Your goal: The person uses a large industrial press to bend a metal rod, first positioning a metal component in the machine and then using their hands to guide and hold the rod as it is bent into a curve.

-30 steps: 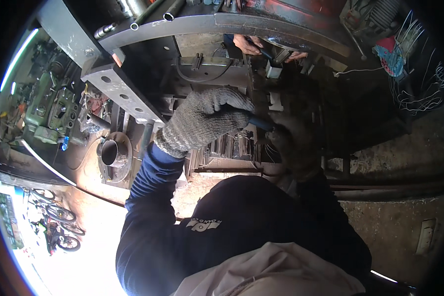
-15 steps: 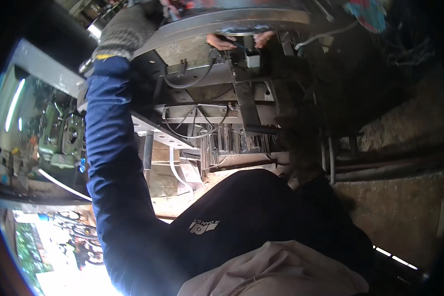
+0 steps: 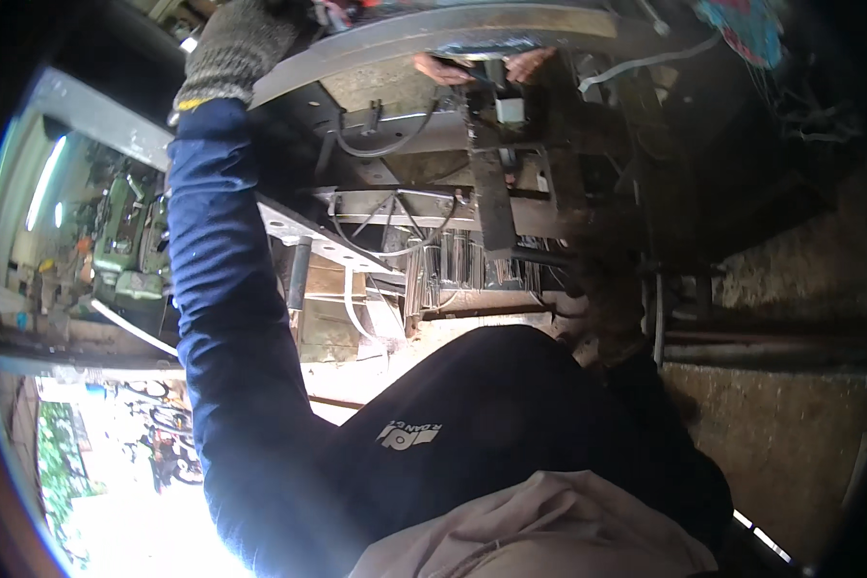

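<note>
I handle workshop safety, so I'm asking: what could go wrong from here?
The right hand, by the dark cylindrical rod, is in deep shadow, so a slip might go unnoticed. The left hand, gloved in grey knit, is beside the curved grey metal beam, so the knit could snag. Another person's bare hands are near the small white block-shaped piece and could get pinched if it shifted.

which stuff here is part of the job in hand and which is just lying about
Likely part of the job:
dark rod, at the shadowed right hand, grip unclear
curved metal rim, by the left hand

Apparently just lying about:
thin metal rods
blue-and-red cloth
</note>
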`<state>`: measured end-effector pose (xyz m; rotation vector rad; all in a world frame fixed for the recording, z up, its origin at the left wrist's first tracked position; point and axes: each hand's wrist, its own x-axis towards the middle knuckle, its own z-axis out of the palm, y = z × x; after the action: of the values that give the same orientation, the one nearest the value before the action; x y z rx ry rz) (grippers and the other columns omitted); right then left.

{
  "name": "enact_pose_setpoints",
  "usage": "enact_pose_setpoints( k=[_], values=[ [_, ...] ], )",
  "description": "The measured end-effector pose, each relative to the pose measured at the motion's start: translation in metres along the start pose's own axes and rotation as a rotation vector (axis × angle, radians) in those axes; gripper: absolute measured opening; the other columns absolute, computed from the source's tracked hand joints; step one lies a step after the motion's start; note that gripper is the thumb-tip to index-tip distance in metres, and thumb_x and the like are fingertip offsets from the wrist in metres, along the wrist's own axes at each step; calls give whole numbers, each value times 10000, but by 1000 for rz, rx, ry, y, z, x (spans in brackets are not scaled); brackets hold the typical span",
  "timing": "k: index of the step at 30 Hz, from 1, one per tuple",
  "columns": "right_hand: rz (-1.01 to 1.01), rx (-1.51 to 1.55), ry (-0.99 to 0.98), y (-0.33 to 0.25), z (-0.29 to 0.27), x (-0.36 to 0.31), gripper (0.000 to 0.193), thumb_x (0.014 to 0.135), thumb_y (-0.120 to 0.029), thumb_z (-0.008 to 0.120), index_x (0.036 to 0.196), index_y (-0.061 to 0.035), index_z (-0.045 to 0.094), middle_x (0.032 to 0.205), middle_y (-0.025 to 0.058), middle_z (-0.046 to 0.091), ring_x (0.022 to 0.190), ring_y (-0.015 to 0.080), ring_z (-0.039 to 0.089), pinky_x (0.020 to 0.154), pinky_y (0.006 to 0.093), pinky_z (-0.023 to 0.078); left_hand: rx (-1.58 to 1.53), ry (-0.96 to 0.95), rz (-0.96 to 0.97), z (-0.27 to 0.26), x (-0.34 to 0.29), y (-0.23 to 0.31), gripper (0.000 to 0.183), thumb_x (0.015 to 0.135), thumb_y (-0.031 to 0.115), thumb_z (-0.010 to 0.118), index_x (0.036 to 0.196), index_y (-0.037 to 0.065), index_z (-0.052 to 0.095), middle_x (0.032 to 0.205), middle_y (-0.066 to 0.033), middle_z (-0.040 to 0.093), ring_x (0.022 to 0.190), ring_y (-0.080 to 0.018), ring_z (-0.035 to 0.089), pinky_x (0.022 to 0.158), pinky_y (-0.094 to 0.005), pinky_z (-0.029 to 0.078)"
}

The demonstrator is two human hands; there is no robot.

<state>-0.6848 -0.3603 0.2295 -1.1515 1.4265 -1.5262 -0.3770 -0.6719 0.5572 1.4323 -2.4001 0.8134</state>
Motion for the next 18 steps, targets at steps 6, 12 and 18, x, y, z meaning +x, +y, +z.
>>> enact_pose_setpoints(
  k=[6, 12, 18],
  values=[
    [-16, -138, 108, -1, -10, 5, 339, 950, -249, 695, 1244, -82, 669, 860, 6, 651, 689, 87, 587, 610, 260, 487, -262, 47, 41, -68, -21, 57, 301, 843, 270, 683, 1068, 79, 737, 936, -198, 728, 912, -386, 695, 785, -466, 546],
    [-38, -185, 96, -8, -2, 12, 327, 955, -249, 687, 1240, -90, 672, 889, 6, 661, 707, 89, 600, 624, 261, 496, -161, 34, 76, -56, -27, 42, 303, 835, 276, 686, 1062, 82, 738, 929, -194, 727, 904, -385, 694, 780, -465, 546],
    [-24, -224, 111, -10, 4, 14, 316, 960, -250, 680, 1237, -97, 676, 919, 6, 671, 724, 92, 613, 638, 261, 504, -143, 22, 102, -44, -17, 36, 306, 828, 282, 690, 1056, 85, 739, 922, -190, 727, 897, -385, 693, 774, -464, 546]
  ],
)
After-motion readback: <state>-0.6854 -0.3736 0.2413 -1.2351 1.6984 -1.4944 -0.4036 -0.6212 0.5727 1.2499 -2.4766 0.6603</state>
